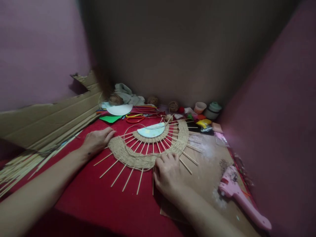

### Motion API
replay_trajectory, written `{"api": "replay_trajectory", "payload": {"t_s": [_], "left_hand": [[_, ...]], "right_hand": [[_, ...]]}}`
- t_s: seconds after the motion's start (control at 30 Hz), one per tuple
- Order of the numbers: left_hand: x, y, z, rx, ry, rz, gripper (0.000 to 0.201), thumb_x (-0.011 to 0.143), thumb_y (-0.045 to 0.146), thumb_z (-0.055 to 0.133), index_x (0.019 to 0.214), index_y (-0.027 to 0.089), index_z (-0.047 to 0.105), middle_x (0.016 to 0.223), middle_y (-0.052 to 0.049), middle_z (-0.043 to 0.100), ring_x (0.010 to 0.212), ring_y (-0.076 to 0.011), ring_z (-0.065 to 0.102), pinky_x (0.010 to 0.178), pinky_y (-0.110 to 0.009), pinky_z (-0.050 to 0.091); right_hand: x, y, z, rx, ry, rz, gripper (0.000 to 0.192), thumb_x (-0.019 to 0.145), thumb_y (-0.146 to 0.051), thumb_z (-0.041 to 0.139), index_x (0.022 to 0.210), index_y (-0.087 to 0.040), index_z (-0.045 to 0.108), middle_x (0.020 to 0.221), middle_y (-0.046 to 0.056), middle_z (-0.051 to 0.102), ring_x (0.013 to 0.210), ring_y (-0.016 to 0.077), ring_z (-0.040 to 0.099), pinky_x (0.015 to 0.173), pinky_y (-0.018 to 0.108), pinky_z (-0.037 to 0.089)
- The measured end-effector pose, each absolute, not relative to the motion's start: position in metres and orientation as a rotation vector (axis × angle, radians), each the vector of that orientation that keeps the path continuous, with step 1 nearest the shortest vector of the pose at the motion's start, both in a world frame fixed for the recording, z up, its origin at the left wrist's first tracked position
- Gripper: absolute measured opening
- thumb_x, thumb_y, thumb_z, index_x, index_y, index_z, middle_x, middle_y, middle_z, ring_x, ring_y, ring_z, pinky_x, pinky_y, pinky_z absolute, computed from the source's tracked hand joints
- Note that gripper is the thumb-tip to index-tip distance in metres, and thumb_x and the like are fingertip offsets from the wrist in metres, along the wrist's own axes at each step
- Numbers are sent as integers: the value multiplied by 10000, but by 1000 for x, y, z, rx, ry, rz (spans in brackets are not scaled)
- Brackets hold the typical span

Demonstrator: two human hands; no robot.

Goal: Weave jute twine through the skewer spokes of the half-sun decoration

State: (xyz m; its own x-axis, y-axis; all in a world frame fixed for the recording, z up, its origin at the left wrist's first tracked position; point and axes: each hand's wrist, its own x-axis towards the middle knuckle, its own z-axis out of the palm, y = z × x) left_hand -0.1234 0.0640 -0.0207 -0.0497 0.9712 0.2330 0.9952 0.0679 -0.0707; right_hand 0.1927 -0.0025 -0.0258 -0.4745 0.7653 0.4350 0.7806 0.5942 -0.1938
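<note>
A half-round woven piece (138, 157) lies flat on the red cloth (98, 197): thin wooden sticks fan out from a pale paper half-disc (151, 131), with bands of jute twine woven across them. My left hand (97, 140) rests on its left end, fingers laid flat on the twine band. My right hand (168, 172) sits at the near edge of the outer band, fingertips curled onto the twine and sticks. Neither hand lifts the piece off the cloth.
A pink glue gun (238, 194) lies on the brown board (209, 171) at right. Torn cardboard (49, 118) and a bundle of sticks (19, 168) are at left. Twine balls (173, 106), scissors (135, 118), coloured paper, cups (199, 107) and a jar crowd the back.
</note>
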Motion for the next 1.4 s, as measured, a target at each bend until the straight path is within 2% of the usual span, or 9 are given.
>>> {"api": "replay_trajectory", "payload": {"t_s": [0.33,0.63,0.7,0.77,0.87,0.97,1.17,1.4], "left_hand": [[-121,67,-17,-1998,-1969,-2,468,953,432,248,1051,174,626,800,-118,699,709,-266,658,552,-290,334],[-141,98,-13,-2107,-1891,1,416,945,418,304,1043,172,625,887,-115,706,808,-251,651,647,-293,401],[-136,97,-4,-2135,-1877,-75,372,933,401,341,1023,181,628,957,-107,696,866,-245,640,682,-297,417],[-123,86,10,-2179,-1826,-426,329,919,353,378,1016,160,627,1027,-116,671,924,-235,618,741,-310,432],[-88,57,32,-2623,-1605,-863,272,898,366,459,930,168,642,913,-62,670,833,-165,606,757,-276,449],[-51,30,38,-3233,-1249,-678,194,878,324,531,836,179,655,793,-19,652,728,-117,589,677,-229,446],[-25,15,6,-3080,-1177,-316,167,865,297,570,979,179,601,927,-47,577,670,-118,527,561,-234,374],[-27,19,-2,-3200,-1323,-460,163,864,294,585,970,174,558,941,-37,560,774,-132,542,669,-249,438]], "right_hand": [[191,-13,-21,-1318,-2354,-83,134,826,-138,528,715,-184,586,809,55,628,758,201,482,689,341,296],[173,-21,-11,-1300,-2550,-13,168,881,-155,513,750,-188,615,785,37,619,734,171,535,657,297,339],[173,-23,-9,-1291,-2537,29,159,880,-158,518,758,-188,615,779,34,610,737,166,540,660,287,354],[175,-26,-8,-1276,-2511,81,154,880,-152,513,771,-183,617,788,38,605,744,164,543,666,279,368],[179,-29,-9,-1232,-2464,143,163,881,-139,498,783,-174,624,794,49,597,761,164,544,677,269,386],[180,-30,-12,-1208,-2414,153,181,889,-144,484,787,-170,631,780,50,582,738,161,534,663,264,389],[183,-26,-15,-1250,-2354,85,166,876,-152,511,780,-165,647,790,56,590,740,169,525,672,278,382],[202,-21,-4,-1252,-2392,36,165,865,-169,537,732,-182,635,785,45,583,726,153,498,668,276,363]]}}
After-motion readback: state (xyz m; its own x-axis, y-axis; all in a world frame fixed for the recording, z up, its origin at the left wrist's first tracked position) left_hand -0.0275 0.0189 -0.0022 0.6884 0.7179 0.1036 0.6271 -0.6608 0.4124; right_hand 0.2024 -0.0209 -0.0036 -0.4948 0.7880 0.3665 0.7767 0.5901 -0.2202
